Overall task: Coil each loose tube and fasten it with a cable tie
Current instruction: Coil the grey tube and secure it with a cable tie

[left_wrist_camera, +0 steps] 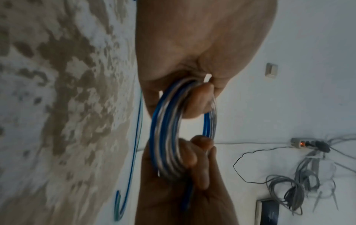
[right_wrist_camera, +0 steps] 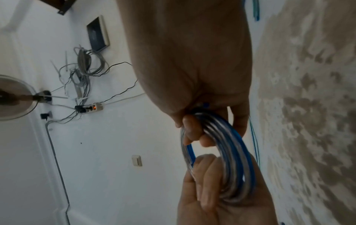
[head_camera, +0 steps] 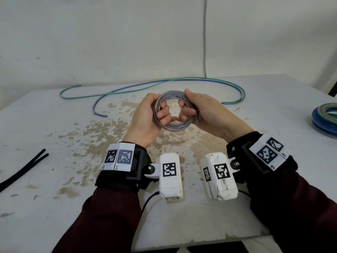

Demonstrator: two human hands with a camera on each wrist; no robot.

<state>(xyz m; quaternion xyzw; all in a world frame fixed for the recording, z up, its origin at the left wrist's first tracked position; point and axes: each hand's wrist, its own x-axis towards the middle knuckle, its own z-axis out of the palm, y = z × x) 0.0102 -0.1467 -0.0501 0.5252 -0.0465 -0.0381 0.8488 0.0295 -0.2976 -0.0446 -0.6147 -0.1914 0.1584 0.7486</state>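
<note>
While held above table [head_camera: 54,125], coiled tube [head_camera: 173,126] stands nearly upright, ring opening facing viewer. Left hand [head_camera: 145,115] fingers [head_camera: 163,114] curl through ring's left side; right hand [head_camera: 209,114] fingers [head_camera: 186,111] hook right side, loose end tucked under palm.

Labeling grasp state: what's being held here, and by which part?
Both hands hold one coil of clear, blue-striped plastic tube. The left hand grips the coil's left side, the right hand its right side, fingers curled through the centre.
</note>
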